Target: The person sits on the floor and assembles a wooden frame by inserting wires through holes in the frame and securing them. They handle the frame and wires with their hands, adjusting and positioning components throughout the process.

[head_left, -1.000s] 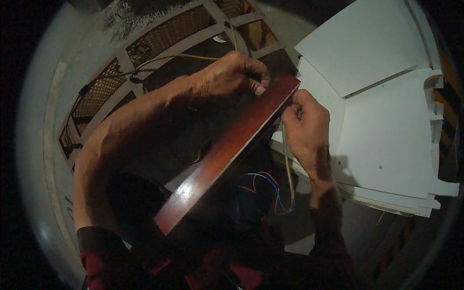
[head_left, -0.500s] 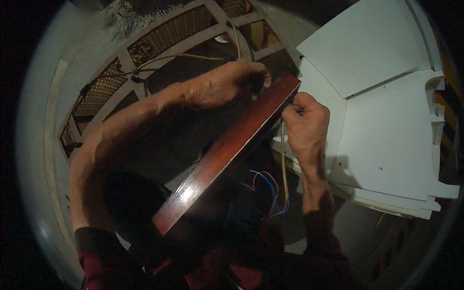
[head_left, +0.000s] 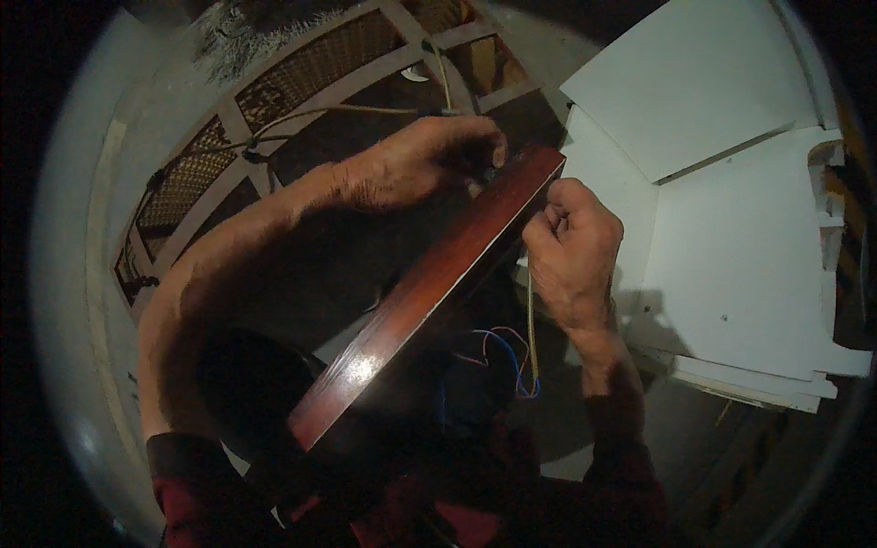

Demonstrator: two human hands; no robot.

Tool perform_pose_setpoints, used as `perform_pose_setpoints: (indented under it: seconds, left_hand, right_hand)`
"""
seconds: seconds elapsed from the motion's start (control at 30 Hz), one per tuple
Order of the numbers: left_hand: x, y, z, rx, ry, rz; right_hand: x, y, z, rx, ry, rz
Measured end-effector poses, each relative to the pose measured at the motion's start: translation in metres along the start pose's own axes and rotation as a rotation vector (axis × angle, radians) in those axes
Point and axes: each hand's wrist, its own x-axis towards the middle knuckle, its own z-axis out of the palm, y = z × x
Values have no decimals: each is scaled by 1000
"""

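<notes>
A reddish-brown varnished wooden board [head_left: 429, 292] slants across the middle, its narrow face up and a pale line along its right edge. My left hand [head_left: 429, 155] is closed by the board's upper end, fingers curled round something small that I cannot make out. At the board's right side my right hand [head_left: 580, 233] is closed in a pinch, thumb against fingers. From under those fingers hangs a thin yellowish cable [head_left: 531, 310], and its lower end splits into loose blue and reddish wires [head_left: 523, 365]. The board's underside is hidden.
A white panelled piece of furniture [head_left: 731, 247] with a notched edge stands close at the right. Behind my left arm lies a curved brown frame with woven panels [head_left: 320, 55], a yellowish cable [head_left: 338, 108] running across it. Frayed grey fibres [head_left: 228, 41] lie at the far left.
My right hand has shifted slightly down and left along the board, and the hanging cable and its loose wires have swung a little left. My left hand has barely moved.
</notes>
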Motion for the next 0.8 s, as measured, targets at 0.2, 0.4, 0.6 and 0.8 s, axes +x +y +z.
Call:
perform_pose_setpoints:
  seconds: [0.2, 0.4, 0.6, 0.8]
  left_hand:
    - [12, 1, -15, 204, -56, -2]
    - [24, 15, -18, 167, -195, -70]
    - [-1, 3, 3, 323, 9, 218]
    - [26, 23, -22, 189, -276, -280]
  right_hand:
    - [2, 1, 0, -52, 32, -155]
    - [3, 4, -4, -42, 17, -118]
    - [2, 7, -2, 17, 27, -156]
    - [2, 6, -4, -32, 4, -175]
